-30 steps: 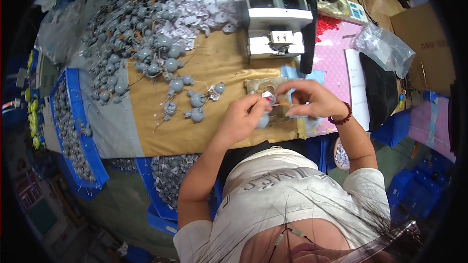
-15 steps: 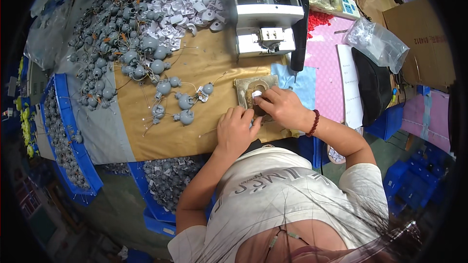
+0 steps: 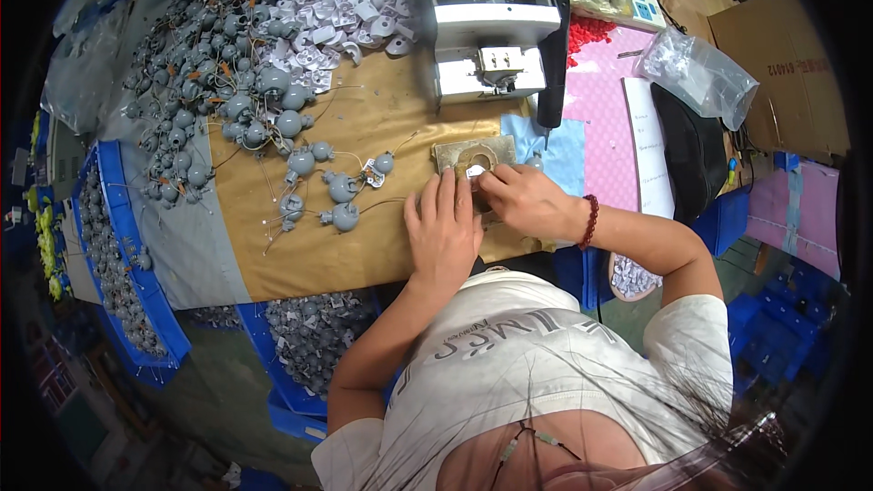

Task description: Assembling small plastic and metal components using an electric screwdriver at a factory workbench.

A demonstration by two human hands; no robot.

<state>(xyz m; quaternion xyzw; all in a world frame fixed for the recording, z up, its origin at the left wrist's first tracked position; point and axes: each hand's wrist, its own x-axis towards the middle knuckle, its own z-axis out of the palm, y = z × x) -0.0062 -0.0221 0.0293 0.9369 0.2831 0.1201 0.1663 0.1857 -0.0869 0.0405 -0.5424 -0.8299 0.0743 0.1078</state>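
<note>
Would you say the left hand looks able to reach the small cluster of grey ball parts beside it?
Probably yes: little but brown covering shows between the left hand and the cluster of grey ball parts, though the hand seems occupied at the hollowed block.

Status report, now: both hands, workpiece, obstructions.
Left hand at left edge of square grey-brown block. Right hand at small white piece over block; grip hidden. Loose grey ball-shaped parts leftward, not blocking.

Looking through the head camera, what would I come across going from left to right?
Blue tray → pile of grey balls → white parts → left hand → right hand → paper → black pouch → cardboard box.
</note>
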